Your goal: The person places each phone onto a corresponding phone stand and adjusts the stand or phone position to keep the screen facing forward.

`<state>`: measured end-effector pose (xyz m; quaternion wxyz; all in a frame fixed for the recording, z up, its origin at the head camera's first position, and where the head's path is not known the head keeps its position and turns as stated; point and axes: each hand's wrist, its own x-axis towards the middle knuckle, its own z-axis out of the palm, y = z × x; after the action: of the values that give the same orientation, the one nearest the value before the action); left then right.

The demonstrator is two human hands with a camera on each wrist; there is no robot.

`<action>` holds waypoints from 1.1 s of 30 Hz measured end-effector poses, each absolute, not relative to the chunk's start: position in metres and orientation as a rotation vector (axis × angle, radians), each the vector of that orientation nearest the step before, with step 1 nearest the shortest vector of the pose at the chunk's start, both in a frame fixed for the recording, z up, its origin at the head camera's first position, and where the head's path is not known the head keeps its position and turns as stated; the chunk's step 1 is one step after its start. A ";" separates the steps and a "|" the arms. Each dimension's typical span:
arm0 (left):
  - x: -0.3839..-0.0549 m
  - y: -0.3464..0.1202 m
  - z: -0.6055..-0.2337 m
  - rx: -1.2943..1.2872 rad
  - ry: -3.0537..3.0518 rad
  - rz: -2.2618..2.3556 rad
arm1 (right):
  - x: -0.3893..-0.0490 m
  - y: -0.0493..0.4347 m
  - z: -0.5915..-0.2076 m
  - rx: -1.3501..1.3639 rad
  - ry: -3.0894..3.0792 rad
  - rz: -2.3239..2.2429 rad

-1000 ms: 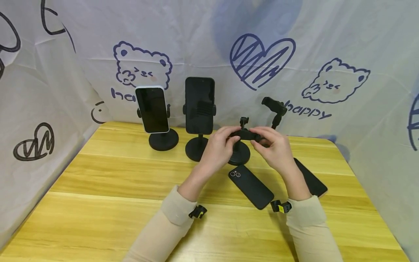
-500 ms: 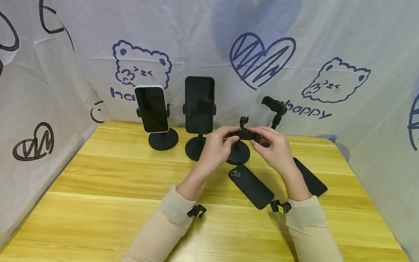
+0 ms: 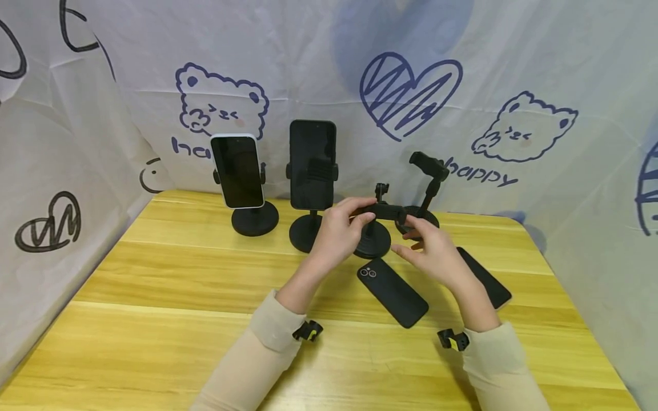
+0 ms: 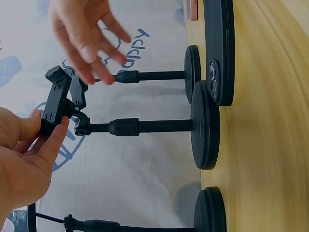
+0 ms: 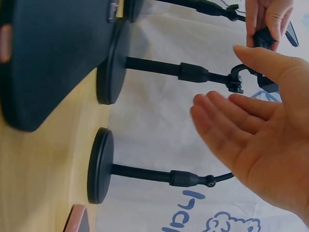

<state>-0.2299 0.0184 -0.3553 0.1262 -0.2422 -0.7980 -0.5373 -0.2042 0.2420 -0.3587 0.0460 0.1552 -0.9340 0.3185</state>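
Carefully steady the phone clamp [image 3: 386, 212] — pinched at its left end in the left-hand grip [image 3: 340, 229], atop the stand [image 4: 164, 126] behind a flat-lying dark phone [image 3: 393, 293]; with the right-hand grip [image 3: 437, 254] relaxed, holding nothing, probably best to adjust gently — without tipping the base [image 3: 377, 244].

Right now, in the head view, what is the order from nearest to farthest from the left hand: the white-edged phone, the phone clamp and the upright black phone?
From the left hand:
1. Phone clamp: held by it, at its right.
2. Upright black phone: beyond the hand, slightly to its left.
3. White-edged phone: also beyond, farthest left.
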 end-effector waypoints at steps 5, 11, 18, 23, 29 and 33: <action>-0.231 0.018 -0.356 -0.706 -2.328 -1.559 | -0.201 0.243 -0.368 0.491 -3.017 0.891; -0.230 0.018 -0.356 -0.699 -2.341 -1.561 | -0.200 0.233 -0.379 0.513 -3.260 0.707; -0.231 0.018 -0.356 -0.709 -2.328 -1.572 | -0.200 0.221 -0.389 0.492 -3.427 0.492; -0.232 0.018 -0.357 -0.711 -2.324 -1.577 | -0.199 0.216 -0.395 0.457 -3.442 0.330; -0.232 0.018 -0.357 -0.706 -2.321 -1.584 | -0.197 0.210 -0.399 0.450 -3.415 0.199; -0.231 0.018 -0.357 -0.704 -2.319 -1.588 | -0.198 0.209 -0.401 0.448 -3.403 0.195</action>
<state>-0.2311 0.0178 -0.3568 0.1219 -0.2411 -0.7943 -0.5442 -0.1977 0.2095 -0.4005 -0.1478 0.1288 -0.9790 0.0561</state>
